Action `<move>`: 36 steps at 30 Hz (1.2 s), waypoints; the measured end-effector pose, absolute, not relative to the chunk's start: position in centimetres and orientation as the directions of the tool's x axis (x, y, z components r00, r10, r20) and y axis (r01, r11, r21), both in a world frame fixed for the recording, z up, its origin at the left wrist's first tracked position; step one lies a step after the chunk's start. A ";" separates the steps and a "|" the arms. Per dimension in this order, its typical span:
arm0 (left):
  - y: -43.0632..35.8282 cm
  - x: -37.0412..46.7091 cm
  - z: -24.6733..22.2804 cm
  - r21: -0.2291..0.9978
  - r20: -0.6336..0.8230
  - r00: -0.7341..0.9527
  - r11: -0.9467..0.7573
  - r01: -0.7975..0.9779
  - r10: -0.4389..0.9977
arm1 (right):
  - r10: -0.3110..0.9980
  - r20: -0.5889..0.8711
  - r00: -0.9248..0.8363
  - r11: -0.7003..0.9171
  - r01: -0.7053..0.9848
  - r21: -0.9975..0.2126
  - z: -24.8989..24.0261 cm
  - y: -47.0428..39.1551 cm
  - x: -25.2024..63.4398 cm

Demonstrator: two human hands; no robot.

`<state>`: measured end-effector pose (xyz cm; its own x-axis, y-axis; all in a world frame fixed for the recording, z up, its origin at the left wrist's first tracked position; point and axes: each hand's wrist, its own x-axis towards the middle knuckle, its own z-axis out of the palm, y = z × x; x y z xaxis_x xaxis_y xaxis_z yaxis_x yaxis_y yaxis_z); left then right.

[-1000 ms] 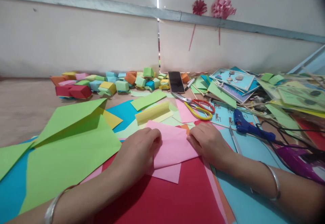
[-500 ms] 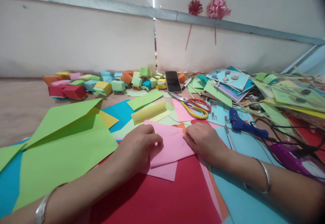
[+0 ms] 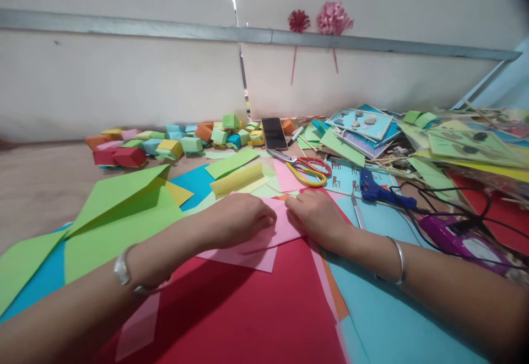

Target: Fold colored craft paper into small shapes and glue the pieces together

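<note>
A folded sheet of pink paper (image 3: pixel 285 230) lies in front of me, on top of another pink piece (image 3: pixel 260 259) and a large red sheet (image 3: pixel 248 309). My left hand (image 3: pixel 237 219) is over the left part of the folded sheet, its fingers curled together at the paper and its fingertips partly hidden. Across from it, my right hand (image 3: pixel 316 215) pinches the sheet's right side, fingers closed. The two hands are close together but apart. Just beyond them lie scissors (image 3: pixel 308 170) with red and yellow handles.
Green sheets (image 3: pixel 124 215) spread at the left. Folded paper blocks (image 3: pixel 165 146) and a phone (image 3: pixel 274 134) line the back. A utility knife (image 3: pixel 358 212), a blue glue gun (image 3: pixel 382 192), a purple glue gun (image 3: pixel 463 243) and tangled black cords lie at the right.
My left hand has turned and slid over the pink paper toward my right hand, so the gap between them is narrower. The whole view has shifted slightly.
</note>
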<state>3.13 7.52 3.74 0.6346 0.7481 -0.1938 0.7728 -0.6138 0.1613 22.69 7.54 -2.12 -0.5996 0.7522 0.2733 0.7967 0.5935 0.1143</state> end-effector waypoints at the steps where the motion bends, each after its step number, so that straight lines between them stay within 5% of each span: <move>1: 7.3 3.7 3.6 0.104 -0.192 0.539 -0.529 0.842 0.821 | 0.752 0.263 -0.604 0.598 0.794 0.112 -2.0 7.5 22.7; 7: 5.3 5.6 1.0 -0.033 -0.065 0.355 -0.357 0.933 0.933 | 0.782 0.205 -0.588 0.580 0.808 0.105 -1.3 7.1 22.5; 16: 5.2 4.3 0.2 -0.195 -0.123 0.546 -0.559 0.806 0.829 | 0.836 0.277 -0.474 0.480 0.876 0.050 -1.7 7.1 22.2; 23: 5.8 3.5 0.1 -0.074 -0.140 0.607 -0.620 0.781 0.782 | 0.757 0.300 -0.581 0.578 0.809 0.109 -1.4 7.7 23.0; 30: 6.0 3.1 0.5 0.017 -0.120 0.661 -0.664 0.747 0.741 | 0.460 0.492 -0.740 0.772 0.606 0.190 -0.9 6.2 22.8; 36: 6.5 2.6 1.3 0.129 -0.212 0.674 -0.663 0.737 0.708 | 0.767 0.131 -0.628 0.641 0.755 -0.137 -0.7 5.4 22.1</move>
